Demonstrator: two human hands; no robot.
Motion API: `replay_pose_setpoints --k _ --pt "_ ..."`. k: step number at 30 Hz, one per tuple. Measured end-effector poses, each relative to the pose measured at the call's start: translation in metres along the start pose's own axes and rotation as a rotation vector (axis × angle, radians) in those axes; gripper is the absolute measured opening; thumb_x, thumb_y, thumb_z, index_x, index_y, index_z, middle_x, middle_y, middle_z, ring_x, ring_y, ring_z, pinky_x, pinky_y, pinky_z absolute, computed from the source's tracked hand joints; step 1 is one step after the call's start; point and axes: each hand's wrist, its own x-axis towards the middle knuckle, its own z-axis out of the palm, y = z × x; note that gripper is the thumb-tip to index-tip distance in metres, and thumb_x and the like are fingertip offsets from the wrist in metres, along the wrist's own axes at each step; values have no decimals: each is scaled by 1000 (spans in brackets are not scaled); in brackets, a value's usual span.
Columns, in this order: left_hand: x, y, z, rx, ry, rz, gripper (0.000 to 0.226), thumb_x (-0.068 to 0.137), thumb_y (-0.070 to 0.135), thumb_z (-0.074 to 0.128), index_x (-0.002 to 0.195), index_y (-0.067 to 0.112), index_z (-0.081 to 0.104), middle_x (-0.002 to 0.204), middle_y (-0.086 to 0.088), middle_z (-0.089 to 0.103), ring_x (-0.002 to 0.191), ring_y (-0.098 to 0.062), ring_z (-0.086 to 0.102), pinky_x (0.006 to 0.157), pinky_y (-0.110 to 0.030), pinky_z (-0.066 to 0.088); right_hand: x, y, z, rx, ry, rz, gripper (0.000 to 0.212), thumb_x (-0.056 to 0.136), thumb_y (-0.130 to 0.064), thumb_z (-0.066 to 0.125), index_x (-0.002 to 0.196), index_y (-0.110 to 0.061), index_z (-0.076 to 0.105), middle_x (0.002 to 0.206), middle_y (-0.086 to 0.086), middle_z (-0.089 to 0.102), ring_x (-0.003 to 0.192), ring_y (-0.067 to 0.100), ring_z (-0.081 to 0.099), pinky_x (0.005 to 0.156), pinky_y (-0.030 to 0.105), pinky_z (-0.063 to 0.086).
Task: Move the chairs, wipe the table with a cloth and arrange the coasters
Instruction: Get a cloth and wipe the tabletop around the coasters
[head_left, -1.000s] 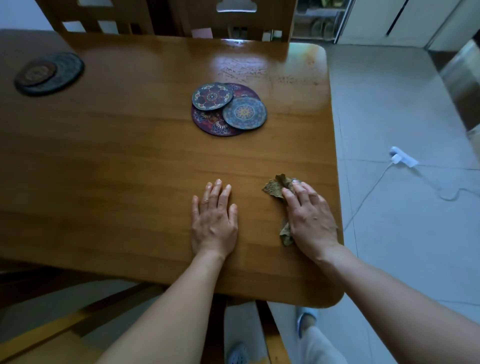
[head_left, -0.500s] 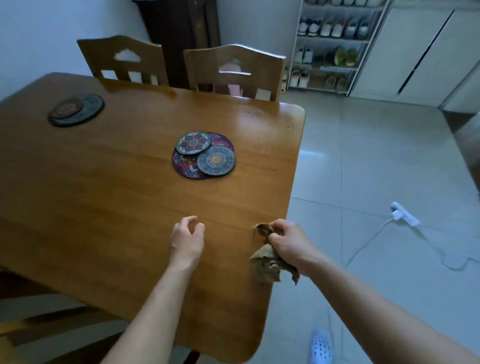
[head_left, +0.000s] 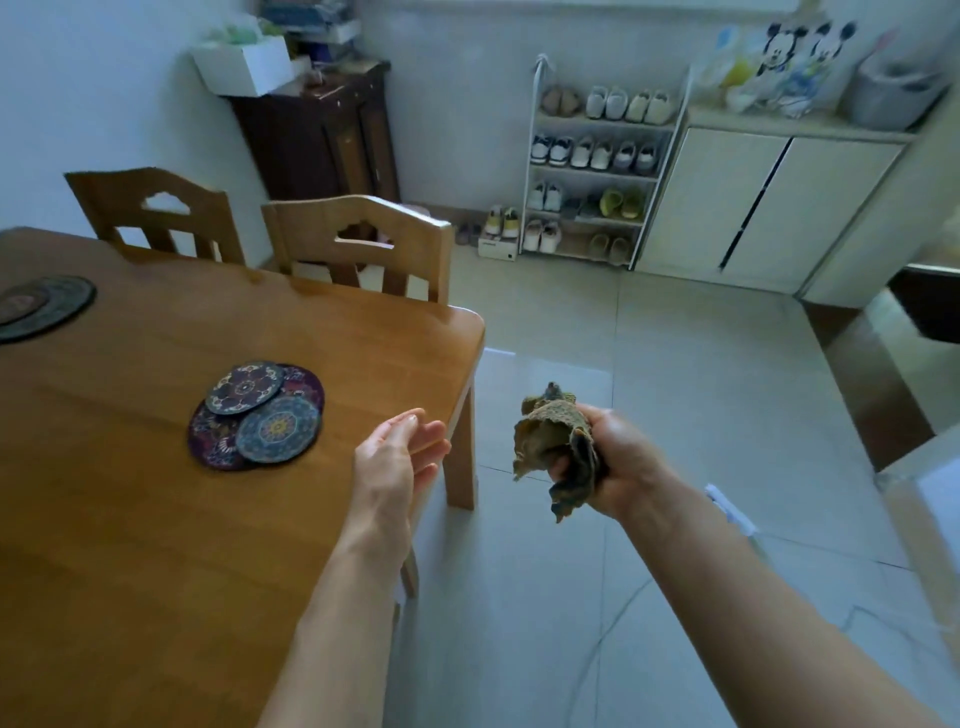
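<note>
My right hand (head_left: 618, 467) grips a crumpled yellow-brown cloth (head_left: 553, 441) in the air, off the table's right edge and over the floor. My left hand (head_left: 397, 457) is open, palm turned inward, above the table's right edge and holding nothing. On the wooden table (head_left: 130, 519) lie three patterned round coasters (head_left: 257, 415), overlapping in a small pile. A dark round mat (head_left: 44, 306) with a smaller coaster on it lies at the far left edge. Two wooden chairs (head_left: 363, 244) stand pushed against the table's far side.
A shoe rack (head_left: 597, 166) and white cabinets (head_left: 769, 202) line the far wall. A dark wooden cupboard (head_left: 322, 135) stands behind the chairs. A white cable (head_left: 727, 506) runs across the tiled floor to the right of the table.
My right hand has lifted the cloth off the table and carried it right, out over the floor. My left hand has risen from the tabletop. My view has swung up and to the right.
</note>
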Motion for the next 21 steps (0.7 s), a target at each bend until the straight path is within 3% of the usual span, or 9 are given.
replay_pose_setpoints --k 6,21 --pt "33 28 38 21 -47 22 26 103 27 43 111 15 64 99 -3 76 97 -23 71 99 -46 49 30 -51 -9 176 -62 12 24 94 -7 39 82 -4 59 64 9 54 40 15 49 30 18 35" --pt "212 158 157 -36 -154 182 31 105 32 38 112 16 63 105 -2 74 99 -20 71 95 -41 52 174 -232 36 261 -122 -62 26 96 -14 38 83 -7 59 68 6 53 42 12 53 31 15 38"
